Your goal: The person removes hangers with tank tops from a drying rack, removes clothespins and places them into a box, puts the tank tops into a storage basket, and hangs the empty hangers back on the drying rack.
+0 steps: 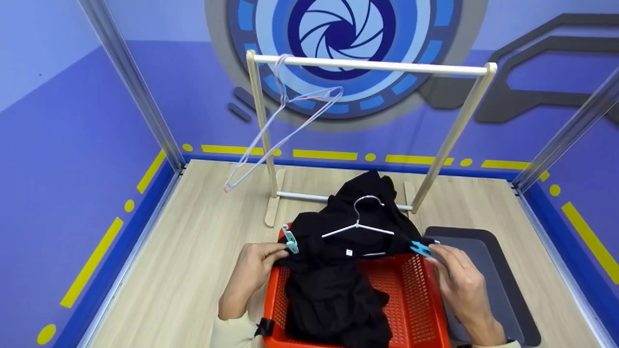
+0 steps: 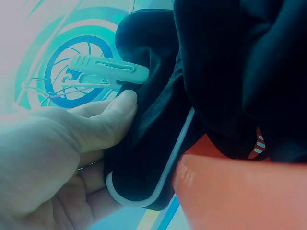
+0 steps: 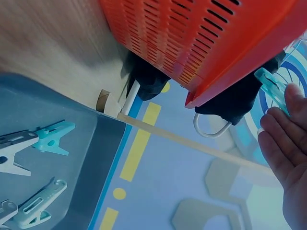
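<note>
A black garment [image 1: 314,224] lies over a red basket [image 1: 437,299], part of it bunched inside. A white hanger [image 1: 358,225] runs through it, its hook upward, and the rounded ends show at both sides. My left hand [image 1: 249,268] pinches the garment at the left end of the hanger, right below a pale green clothespin [image 2: 110,71] clipped there. My right hand [image 1: 462,280] holds a blue clothespin [image 1: 420,248] between thumb and fingers at the garment's right side; the clothespin [image 3: 272,88] also shows in the right wrist view.
Behind the basket stands a wooden rack [image 1: 367,64] with a pink-and-blue hanger [image 1: 285,140] on its left side. A dark grey tray [image 1: 520,304] lies right of the basket, with several clothespins [image 3: 43,203] in it. Blue panels [image 1: 63,183] enclose the table.
</note>
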A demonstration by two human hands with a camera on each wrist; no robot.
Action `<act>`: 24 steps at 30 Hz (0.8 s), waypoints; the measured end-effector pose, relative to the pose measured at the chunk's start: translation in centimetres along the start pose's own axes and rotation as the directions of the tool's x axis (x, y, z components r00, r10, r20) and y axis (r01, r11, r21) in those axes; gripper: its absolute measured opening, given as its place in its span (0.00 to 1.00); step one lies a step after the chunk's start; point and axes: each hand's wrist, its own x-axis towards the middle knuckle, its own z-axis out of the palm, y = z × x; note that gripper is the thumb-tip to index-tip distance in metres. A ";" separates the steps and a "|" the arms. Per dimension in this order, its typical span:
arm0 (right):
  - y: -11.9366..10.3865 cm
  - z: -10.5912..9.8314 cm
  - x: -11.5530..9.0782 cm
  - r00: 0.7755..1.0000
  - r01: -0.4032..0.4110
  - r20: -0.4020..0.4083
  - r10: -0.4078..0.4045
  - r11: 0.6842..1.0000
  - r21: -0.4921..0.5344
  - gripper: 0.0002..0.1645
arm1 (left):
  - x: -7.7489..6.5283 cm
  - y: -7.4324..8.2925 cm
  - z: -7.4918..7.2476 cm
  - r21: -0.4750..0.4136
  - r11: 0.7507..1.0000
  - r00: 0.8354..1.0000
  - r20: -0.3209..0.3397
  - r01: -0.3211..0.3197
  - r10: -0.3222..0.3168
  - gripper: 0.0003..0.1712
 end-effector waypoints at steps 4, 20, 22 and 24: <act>0.0 -0.1 0.1 1.000 0.006 -0.019 -0.006 1.000 -0.015 0.26 | 0.0 0.0 0.0 0.001 1.000 1.000 -0.001 0.000 0.000 0.04; -0.3 -1.4 0.7 0.995 -0.031 -0.095 0.028 0.999 -0.023 0.30 | 0.1 0.1 0.0 -0.030 0.999 0.999 0.010 0.040 -0.040 0.04; -0.2 -1.7 0.6 0.994 -0.055 -0.093 0.053 0.998 -0.025 0.32 | 0.1 0.1 0.0 -0.032 0.998 0.999 0.011 0.049 -0.048 0.04; -0.1 -1.9 0.5 0.993 -0.081 -0.090 0.079 0.996 -0.024 0.35 | 0.1 0.1 0.1 -0.034 0.998 0.999 0.010 0.053 -0.053 0.04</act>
